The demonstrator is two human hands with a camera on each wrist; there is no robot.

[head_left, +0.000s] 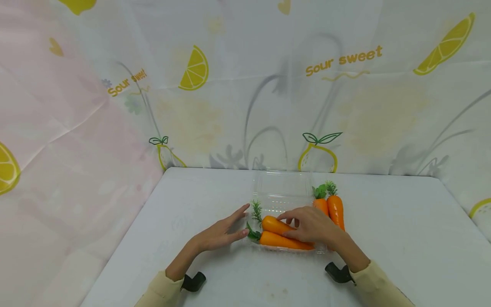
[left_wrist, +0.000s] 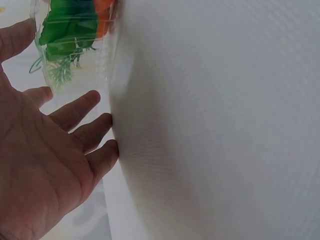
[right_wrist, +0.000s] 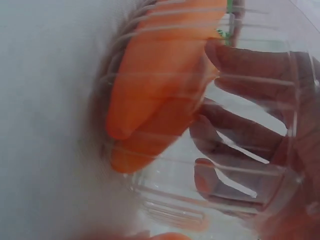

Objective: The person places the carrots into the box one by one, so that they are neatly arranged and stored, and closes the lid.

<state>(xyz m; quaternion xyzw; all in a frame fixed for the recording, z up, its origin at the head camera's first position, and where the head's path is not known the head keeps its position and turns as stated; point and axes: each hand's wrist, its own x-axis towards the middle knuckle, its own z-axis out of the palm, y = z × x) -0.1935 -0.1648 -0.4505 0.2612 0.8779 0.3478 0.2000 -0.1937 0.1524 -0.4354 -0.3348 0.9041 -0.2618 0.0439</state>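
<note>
A clear plastic clamshell box stands with its lid folded back. Two toy carrots lie in it side by side, leafy tops to the left: a front carrot along the near wall and a rear carrot behind it. My right hand reaches into the box and holds the rear carrot between thumb and fingers; in the right wrist view the carrots show through the ribbed wall. My left hand is spread at the box's left side, thumb and index fingertip close to the green leaves.
Two more carrots lie just right of the box, partly behind my right forearm. The white table ends at a printed lemon cloth at the back. Dark curved pieces are at both wrists.
</note>
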